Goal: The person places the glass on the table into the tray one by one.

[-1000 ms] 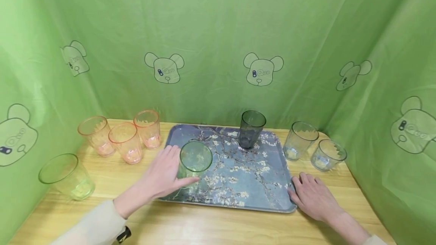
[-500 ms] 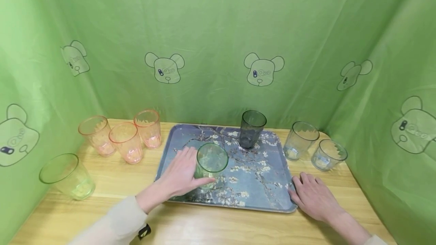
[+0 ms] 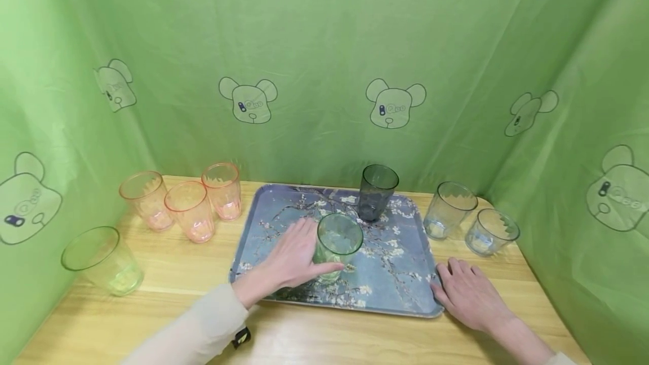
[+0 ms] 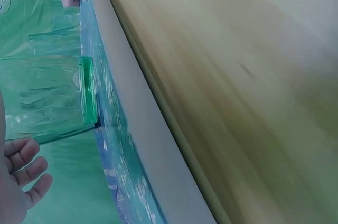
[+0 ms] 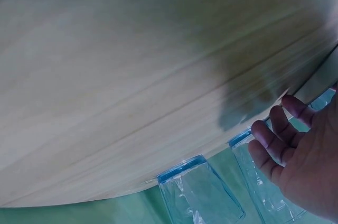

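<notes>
Upright at the front middle of the patterned blue tray (image 3: 390, 289) is a clear green drinking glass (image 3: 341, 244). My left hand (image 3: 293, 255) holds it from the left, with the thumb across its near side and the other fingers partly behind it. The green glass base (image 4: 88, 91) is at or barely above the tray surface in the left wrist view; I cannot tell which. My right hand (image 3: 469, 294) rests on the table by the tray's right edge, fingers loosely bent and holding nothing. A dark grey glass (image 3: 375, 193) stands at the back right of the tray.
Left of the tray stand pink glasses (image 3: 192, 213) in a group of three, with another green glass (image 3: 103, 261) nearer me. To the right are a tall clear bluish glass (image 3: 448, 210) and a short one (image 3: 490, 232). Green curtains (image 3: 314, 145) enclose the wooden table.
My left hand has carried the green glass rightward over the tray, from its left part toward the middle. The right hand and the other glasses have stayed in place.
</notes>
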Motion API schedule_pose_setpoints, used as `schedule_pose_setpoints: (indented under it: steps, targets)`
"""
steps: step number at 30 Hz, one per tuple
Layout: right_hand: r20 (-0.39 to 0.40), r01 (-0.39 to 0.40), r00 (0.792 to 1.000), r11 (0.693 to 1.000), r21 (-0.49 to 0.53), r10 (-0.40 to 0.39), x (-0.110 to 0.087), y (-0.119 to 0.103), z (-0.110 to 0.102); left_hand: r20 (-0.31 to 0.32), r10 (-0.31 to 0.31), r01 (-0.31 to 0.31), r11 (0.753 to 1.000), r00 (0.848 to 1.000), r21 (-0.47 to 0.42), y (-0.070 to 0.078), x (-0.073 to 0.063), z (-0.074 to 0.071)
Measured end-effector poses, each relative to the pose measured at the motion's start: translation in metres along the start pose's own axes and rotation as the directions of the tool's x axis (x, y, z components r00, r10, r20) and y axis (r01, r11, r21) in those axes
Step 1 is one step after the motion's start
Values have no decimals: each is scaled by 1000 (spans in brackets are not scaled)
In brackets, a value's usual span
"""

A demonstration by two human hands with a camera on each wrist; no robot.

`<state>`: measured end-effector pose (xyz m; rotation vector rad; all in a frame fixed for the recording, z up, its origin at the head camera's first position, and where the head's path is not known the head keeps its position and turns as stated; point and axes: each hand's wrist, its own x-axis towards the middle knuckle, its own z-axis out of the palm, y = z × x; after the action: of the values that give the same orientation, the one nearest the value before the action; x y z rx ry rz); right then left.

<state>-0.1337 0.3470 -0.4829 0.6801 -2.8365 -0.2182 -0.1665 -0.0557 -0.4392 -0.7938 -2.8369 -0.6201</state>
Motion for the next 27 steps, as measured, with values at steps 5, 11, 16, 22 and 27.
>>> schedule_pose_setpoints:
  steps: [5,11,16,22,27]
  targets:
    - [2,-5,1000,1000,3,5,-1,0,1,0,19,-19,1000,1000,-12,6,8,6]
    - [-5,-1,1000,1000,0,1,-1,0,2,-18,61,-61,998,998,16,12,17,13]
    - [-14,1,1000,1000,-2,-1,-1,0,2,-10,60,-60,998,998,15,16,22,18]
    - [-21,4,1000,1000,-3,-4,0,0,2,-8,65,-65,998,998,-5,22,29,24]
    - [-19,5,1000,1000,-4,-5,0,0,2,-16,60,-60,998,998,-29,24,33,31]
